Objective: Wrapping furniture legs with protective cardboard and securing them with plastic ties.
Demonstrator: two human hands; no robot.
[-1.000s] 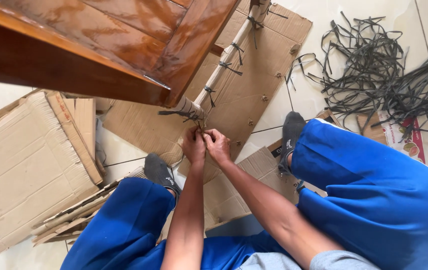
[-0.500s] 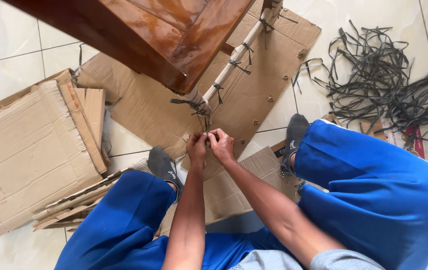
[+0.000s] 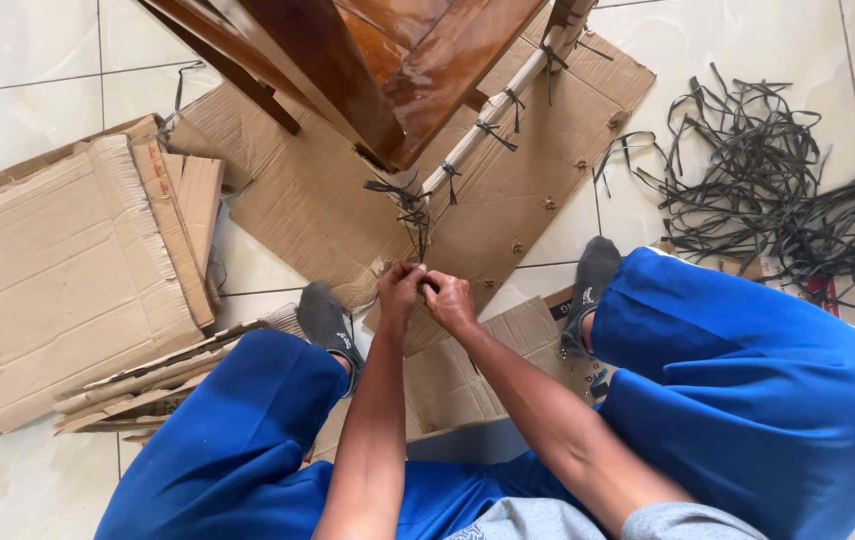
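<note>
Black strap (image 3: 416, 222) hangs down from the wrapped chair leg (image 3: 468, 155), and its loose end sits between both hands. The left hand (image 3: 400, 290) and the right hand (image 3: 448, 300) touch each other, and both pinch the strap tight. Brown cardboard (image 3: 508, 200) lies flat under the leg. A big pile of dark straps (image 3: 758, 170) sits on the floor, well apart. If the fingers slip, the strap could pop free, or the leg could wobble.

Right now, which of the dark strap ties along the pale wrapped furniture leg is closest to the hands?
The lowest dark strap tie, at the leg's near end, just above the left hand and right hand. The other ties sit farther up the leg.
</note>
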